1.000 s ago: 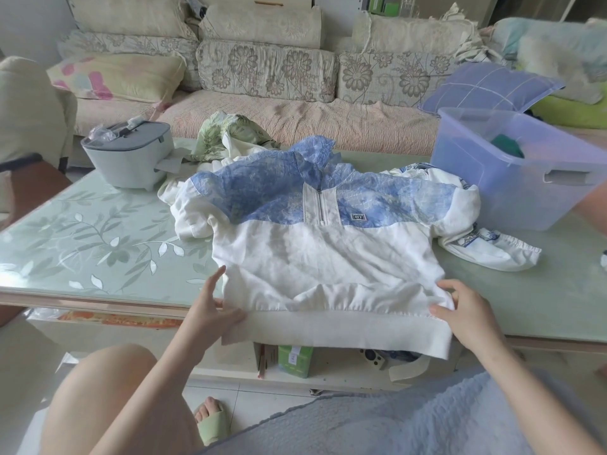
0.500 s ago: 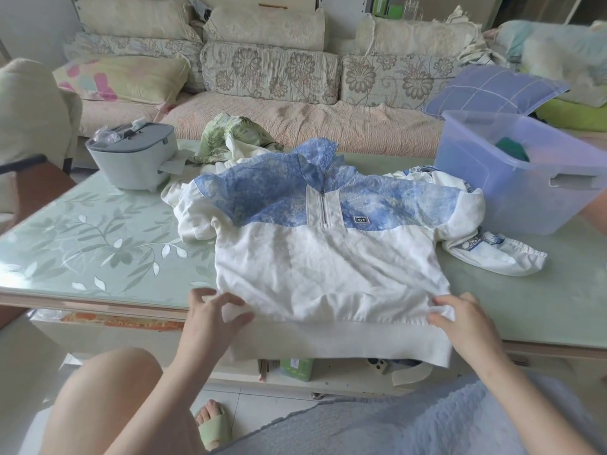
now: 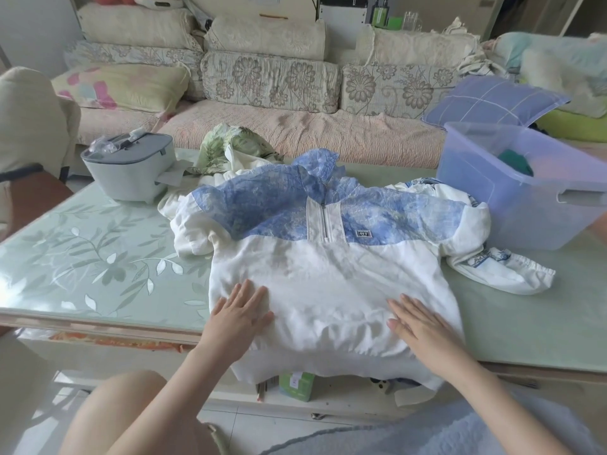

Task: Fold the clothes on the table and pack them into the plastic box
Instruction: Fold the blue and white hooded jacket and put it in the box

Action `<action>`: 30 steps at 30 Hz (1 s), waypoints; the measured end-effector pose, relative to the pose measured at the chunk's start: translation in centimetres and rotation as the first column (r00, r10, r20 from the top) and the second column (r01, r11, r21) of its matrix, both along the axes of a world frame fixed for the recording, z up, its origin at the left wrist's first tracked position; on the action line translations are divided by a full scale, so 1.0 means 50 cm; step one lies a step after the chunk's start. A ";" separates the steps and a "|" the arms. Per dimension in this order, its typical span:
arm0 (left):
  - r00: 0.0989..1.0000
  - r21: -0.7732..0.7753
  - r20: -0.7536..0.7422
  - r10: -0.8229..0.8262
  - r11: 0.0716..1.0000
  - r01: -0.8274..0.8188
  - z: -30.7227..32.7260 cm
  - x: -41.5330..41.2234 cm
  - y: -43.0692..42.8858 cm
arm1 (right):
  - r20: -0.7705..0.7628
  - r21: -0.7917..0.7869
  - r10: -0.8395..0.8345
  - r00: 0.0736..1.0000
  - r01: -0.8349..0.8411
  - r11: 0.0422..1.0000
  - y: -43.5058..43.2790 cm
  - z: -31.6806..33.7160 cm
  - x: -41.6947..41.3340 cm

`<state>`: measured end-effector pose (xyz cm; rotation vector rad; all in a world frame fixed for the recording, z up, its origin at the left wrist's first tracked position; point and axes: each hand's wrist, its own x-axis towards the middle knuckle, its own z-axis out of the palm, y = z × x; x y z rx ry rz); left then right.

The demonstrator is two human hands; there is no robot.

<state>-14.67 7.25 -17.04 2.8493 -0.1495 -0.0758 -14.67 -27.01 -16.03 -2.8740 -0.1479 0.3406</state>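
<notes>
Both hands have left the hem: left hand (image 3: 241, 315) and right hand (image 3: 418, 321) now press flat, fingers straight, on the white-and-blue jacket (image 3: 328, 257) spread on the table (image 3: 98, 257), plastic box (image 3: 522, 198) far right.

Left hand (image 3: 241, 315), right hand (image 3: 418, 320) moved from hem onto jacket (image 3: 328, 267), fingers flattened

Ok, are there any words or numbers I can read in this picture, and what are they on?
"OFF": on the small dark patch on the chest of the blue and white zip pullover.
Blue print on the white garment beside the plastic box: too blurred to read.
White label on the green carton under the table: too small to read.
</notes>
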 end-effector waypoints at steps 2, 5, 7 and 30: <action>0.985 -0.115 0.133 0.111 0.989 -0.095 0.010 0.014 0.003 | -0.004 0.036 -0.005 1.000 0.006 0.999 0.000 0.005 0.008; 0.966 -0.088 0.165 0.197 0.979 -0.185 0.029 0.048 -0.007 | 0.048 0.158 -0.045 0.998 0.037 0.987 0.011 0.024 0.041; 0.978 -0.048 0.151 0.142 0.990 -0.136 0.038 0.084 -0.018 | 0.108 0.227 -0.009 0.994 -0.015 0.974 0.031 0.041 0.078; 0.882 0.144 0.466 -0.071 0.990 0.003 0.047 0.556 -0.045 | 0.050 0.055 0.174 0.983 -0.177 0.983 0.184 0.037 0.522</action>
